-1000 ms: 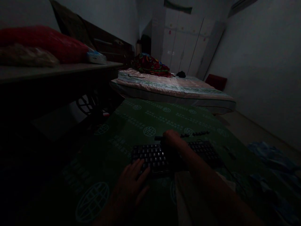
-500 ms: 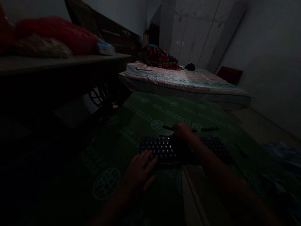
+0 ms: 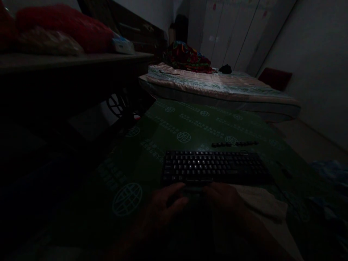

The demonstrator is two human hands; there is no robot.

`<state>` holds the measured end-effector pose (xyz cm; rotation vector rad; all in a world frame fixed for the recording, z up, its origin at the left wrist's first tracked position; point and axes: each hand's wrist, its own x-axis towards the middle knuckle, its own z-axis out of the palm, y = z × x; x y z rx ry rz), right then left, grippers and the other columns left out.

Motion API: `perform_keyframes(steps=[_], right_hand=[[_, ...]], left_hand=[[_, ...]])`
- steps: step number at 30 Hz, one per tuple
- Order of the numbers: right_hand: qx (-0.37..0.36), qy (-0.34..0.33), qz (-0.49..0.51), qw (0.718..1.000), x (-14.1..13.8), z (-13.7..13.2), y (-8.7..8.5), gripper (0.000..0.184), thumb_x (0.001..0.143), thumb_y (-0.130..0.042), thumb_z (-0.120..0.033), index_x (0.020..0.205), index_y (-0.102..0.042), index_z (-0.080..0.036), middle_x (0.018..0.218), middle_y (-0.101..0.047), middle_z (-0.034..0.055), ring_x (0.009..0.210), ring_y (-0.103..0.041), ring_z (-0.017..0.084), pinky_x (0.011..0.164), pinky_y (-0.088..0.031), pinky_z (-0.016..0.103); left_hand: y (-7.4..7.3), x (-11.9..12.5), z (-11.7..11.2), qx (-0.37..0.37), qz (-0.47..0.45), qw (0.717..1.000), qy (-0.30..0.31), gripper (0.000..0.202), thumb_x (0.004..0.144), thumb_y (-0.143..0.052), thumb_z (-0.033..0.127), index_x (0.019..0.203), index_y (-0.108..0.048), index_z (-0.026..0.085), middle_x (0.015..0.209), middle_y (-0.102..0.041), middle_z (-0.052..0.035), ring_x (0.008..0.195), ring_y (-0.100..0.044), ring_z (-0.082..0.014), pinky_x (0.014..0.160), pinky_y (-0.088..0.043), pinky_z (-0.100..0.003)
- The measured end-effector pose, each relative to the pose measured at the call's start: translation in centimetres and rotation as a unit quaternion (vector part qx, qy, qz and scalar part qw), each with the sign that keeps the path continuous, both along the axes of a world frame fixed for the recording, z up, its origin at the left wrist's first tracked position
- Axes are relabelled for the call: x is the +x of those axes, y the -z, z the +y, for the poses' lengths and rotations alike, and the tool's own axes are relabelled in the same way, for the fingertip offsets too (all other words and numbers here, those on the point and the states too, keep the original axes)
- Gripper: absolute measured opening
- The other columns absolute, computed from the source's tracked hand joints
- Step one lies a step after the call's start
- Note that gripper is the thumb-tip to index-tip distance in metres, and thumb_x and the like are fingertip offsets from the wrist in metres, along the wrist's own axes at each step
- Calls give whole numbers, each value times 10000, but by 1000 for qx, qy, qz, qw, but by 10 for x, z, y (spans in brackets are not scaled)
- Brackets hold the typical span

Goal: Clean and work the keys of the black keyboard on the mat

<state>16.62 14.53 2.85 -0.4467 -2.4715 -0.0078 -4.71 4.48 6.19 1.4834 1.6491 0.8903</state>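
Note:
A black keyboard (image 3: 217,165) lies on the green printed tabletop (image 3: 152,145). Close in front of its near edge, a slim dark bar (image 3: 194,190), like a space bar keycap, spans the gap between my two hands. The fingers of my left hand (image 3: 167,203) reach its left end, thumb beneath. At the other end, my right hand (image 3: 224,197) has its fingers drawn together on it. Darkness blurs the exact grip. Behind the keyboard runs a row of small black keycaps (image 3: 235,144). Under and beside my right forearm lies a pale cloth (image 3: 268,204).
A small dark object (image 3: 285,173) rests right of the keyboard, near its cable. Bluish crumpled cloth (image 3: 330,174) is at the right edge. Beyond the table stands a bed (image 3: 217,85); a shelf (image 3: 95,59) with red bags (image 3: 65,27) is at left.
My right hand has come back from behind the keyboard to its near edge, and the dark bar has moved with it. My left hand has slid off the keys towards me. The view has shifted slightly.

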Motion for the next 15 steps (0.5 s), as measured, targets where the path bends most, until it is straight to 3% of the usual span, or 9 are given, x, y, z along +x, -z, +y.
perform_keyframes(steps=[4, 7, 11, 15], right_hand=[[46, -2, 50, 998, -1, -10, 4, 206, 903, -406, -126, 892, -610, -150, 664, -596, 38, 584, -513, 137, 565, -375, 262], [20, 0, 49, 999, -1, -15, 8, 219, 907, -409, -123, 876, -622, -159, 626, -581, 23, 537, -483, 122, 527, -349, 256], [-129, -14, 30, 991, 5, -14, 10, 245, 911, -407, -156, 876, -648, -181, 677, -630, 31, 560, -536, 113, 514, -379, 227], [-346, -73, -33, 935, 11, -2, -7, 193, 892, -495, -244, 905, -685, -215, 821, -706, 28, 694, -622, 128, 598, -460, 215]], left_hand=[[-2, 18, -2, -65, -92, 993, -44, 305, 749, -572, 394, 961, -703, 219, 926, -713, -6, 840, -652, -193, 738, -513, -258], [4, 24, -1, -95, -129, 983, -89, 268, 703, -585, 397, 836, -702, 195, 799, -699, -13, 744, -639, -184, 678, -508, -259], [5, 24, 1, -113, -151, 974, -128, 231, 666, -613, 379, 771, -698, 193, 742, -682, -15, 699, -625, -175, 634, -497, -254], [-3, 23, 4, -108, -141, 973, -144, 217, 662, -638, 372, 768, -707, 195, 702, -678, -17, 657, -625, -176, 592, -497, -256]])
